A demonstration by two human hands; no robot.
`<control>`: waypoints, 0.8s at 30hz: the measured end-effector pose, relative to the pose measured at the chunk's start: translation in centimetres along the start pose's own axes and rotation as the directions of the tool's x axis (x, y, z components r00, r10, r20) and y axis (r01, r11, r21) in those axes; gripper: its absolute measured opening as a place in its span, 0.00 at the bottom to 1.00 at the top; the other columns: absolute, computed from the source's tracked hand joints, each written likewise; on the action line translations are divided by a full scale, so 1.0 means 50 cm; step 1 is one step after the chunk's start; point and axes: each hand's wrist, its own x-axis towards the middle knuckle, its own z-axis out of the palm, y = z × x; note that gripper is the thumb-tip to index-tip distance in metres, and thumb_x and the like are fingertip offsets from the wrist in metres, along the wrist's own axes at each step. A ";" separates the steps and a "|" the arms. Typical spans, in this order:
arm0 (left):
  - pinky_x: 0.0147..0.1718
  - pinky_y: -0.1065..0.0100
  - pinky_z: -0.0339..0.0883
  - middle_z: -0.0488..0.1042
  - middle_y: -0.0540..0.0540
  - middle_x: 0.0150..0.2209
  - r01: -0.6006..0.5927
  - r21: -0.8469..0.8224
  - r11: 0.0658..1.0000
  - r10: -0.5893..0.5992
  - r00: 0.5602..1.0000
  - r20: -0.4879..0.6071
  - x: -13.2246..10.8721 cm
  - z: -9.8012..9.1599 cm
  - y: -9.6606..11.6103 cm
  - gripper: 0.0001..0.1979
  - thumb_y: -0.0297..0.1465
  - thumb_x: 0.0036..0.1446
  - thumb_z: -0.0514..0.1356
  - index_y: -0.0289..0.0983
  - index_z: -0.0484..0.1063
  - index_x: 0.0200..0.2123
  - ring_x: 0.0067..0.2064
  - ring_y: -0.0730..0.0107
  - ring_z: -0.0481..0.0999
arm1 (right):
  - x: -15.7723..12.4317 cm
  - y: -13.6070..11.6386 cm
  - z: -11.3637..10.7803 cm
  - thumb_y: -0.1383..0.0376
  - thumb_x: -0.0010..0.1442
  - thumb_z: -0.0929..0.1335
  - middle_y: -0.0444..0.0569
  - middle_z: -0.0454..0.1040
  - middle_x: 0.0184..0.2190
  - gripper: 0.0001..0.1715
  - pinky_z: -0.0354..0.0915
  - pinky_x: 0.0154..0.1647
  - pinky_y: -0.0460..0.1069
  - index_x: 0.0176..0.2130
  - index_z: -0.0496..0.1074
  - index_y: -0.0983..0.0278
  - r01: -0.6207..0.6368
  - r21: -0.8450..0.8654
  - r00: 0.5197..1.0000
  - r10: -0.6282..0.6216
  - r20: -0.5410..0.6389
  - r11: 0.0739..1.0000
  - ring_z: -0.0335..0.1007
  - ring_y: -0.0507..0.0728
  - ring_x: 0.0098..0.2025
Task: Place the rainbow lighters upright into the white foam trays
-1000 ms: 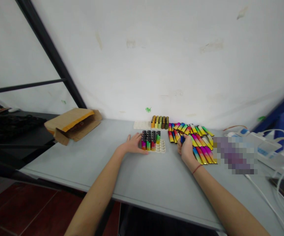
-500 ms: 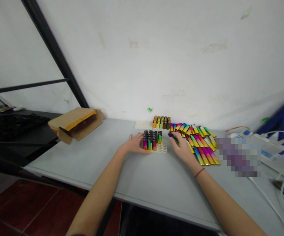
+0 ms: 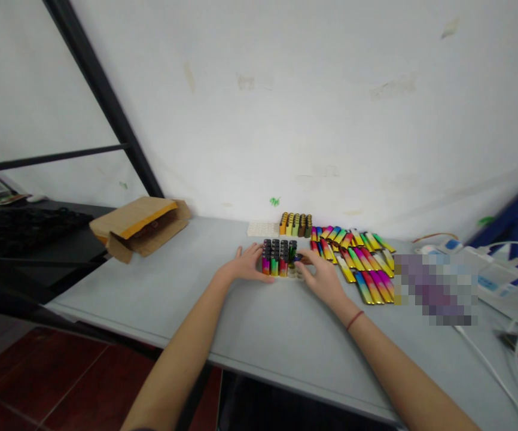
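A white tray [image 3: 293, 273] on the grey table [image 3: 259, 335] holds several upright rainbow-coloured lighters [image 3: 276, 257]. My left hand [image 3: 245, 266] rests against the tray's left side, fingers spread on the lighters there. My right hand [image 3: 319, 272] is at the tray's right end, its fingers pinched on one lighter [image 3: 297, 258] over the empty holes. A spread of loose rainbow lighters [image 3: 360, 260] lies flat to the right of my right hand.
A second white tray [image 3: 262, 228] with several brown and yellow lighters [image 3: 295, 224] stands by the wall. A cardboard box [image 3: 137, 226] sits at back left. White cables and power strips [image 3: 492, 272] fill the right. A black frame [image 3: 106, 102] rises on the left.
My right hand left the loose lighters on the right with one lighter in its fingers and moved left to the tray's right end. My left hand stayed on the tray.
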 end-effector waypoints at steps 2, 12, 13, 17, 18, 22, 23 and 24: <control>0.59 0.37 0.28 0.41 0.37 0.68 0.001 0.003 1.000 -0.001 1.000 -0.002 0.001 0.001 -0.001 0.57 0.60 0.42 0.59 0.38 0.40 0.67 0.67 0.44 0.37 | 0.002 -0.005 0.001 0.63 0.61 0.63 0.52 0.76 0.40 0.15 0.68 0.42 0.53 0.48 0.68 0.62 0.050 -0.104 0.999 -0.049 0.006 0.993 0.74 0.59 0.40; 0.59 0.36 0.29 0.40 0.37 0.68 -0.008 0.016 1.000 0.008 1.000 -0.006 0.004 0.007 -0.008 0.57 0.60 0.42 0.59 0.38 0.39 0.67 0.67 0.41 0.37 | 0.010 -0.001 -0.006 0.65 0.62 0.63 0.51 0.76 0.34 0.14 0.67 0.35 0.51 0.48 0.68 0.63 0.086 -0.257 0.996 -0.091 -0.009 0.963 0.73 0.59 0.34; 0.59 0.36 0.29 0.40 0.37 0.68 -0.007 0.018 1.000 0.007 1.000 -0.009 0.004 0.008 -0.008 0.57 0.60 0.42 0.59 0.38 0.39 0.67 0.67 0.41 0.37 | 0.010 -0.001 -0.005 0.65 0.62 0.63 0.51 0.76 0.34 0.14 0.67 0.35 0.51 0.48 0.69 0.63 0.092 -0.260 0.995 -0.099 -0.016 0.961 0.73 0.59 0.34; 0.59 0.36 0.29 0.41 0.37 0.68 -0.003 0.025 1.000 0.003 1.000 -0.005 0.005 0.007 -0.008 0.57 0.60 0.42 0.59 0.38 0.40 0.67 0.67 0.41 0.37 | 0.009 -0.001 -0.003 0.65 0.62 0.62 0.50 0.76 0.34 0.14 0.66 0.36 0.51 0.48 0.69 0.63 0.098 -0.265 0.994 -0.108 -0.025 0.959 0.72 0.58 0.34; 0.59 0.36 0.29 0.40 0.37 0.68 -0.002 0.026 1.000 0.002 1.000 -0.002 0.005 0.007 -0.007 0.57 0.60 0.42 0.59 0.38 0.40 0.67 0.67 0.41 0.37 | 0.009 -0.001 -0.004 0.65 0.62 0.62 0.50 0.75 0.34 0.14 0.66 0.36 0.51 0.48 0.69 0.63 0.094 -0.266 0.994 -0.103 -0.023 0.959 0.72 0.58 0.34; 0.60 0.38 0.29 0.40 0.37 0.68 0.007 0.020 1.000 -0.007 1.000 0.008 0.002 0.002 -0.001 0.58 0.61 0.42 0.59 0.37 0.39 0.67 0.67 0.42 0.37 | 0.009 -0.004 -0.008 0.65 0.63 0.61 0.50 0.75 0.33 0.16 0.66 0.36 0.51 0.49 0.69 0.63 0.089 -0.293 0.996 -0.086 0.023 0.952 0.72 0.57 0.34; 0.60 0.38 0.29 0.41 0.37 0.68 0.009 0.018 1.000 -0.009 1.000 0.007 0.001 0.001 0.000 0.58 0.60 0.42 0.59 0.37 0.39 0.67 0.67 0.42 0.37 | 0.009 -0.006 -0.008 0.65 0.63 0.61 0.51 0.75 0.34 0.16 0.66 0.37 0.51 0.49 0.69 0.63 0.092 -0.310 0.996 -0.084 0.040 0.946 0.72 0.57 0.34; 0.60 0.38 0.29 0.41 0.37 0.68 0.009 0.017 1.000 -0.009 1.000 0.007 0.001 0.001 0.001 0.57 0.60 0.42 0.59 0.38 0.39 0.67 0.67 0.42 0.37 | 0.009 -0.009 -0.008 0.66 0.63 0.60 0.51 0.76 0.35 0.17 0.66 0.37 0.51 0.50 0.69 0.63 0.098 -0.331 0.995 -0.083 0.060 0.939 0.72 0.57 0.35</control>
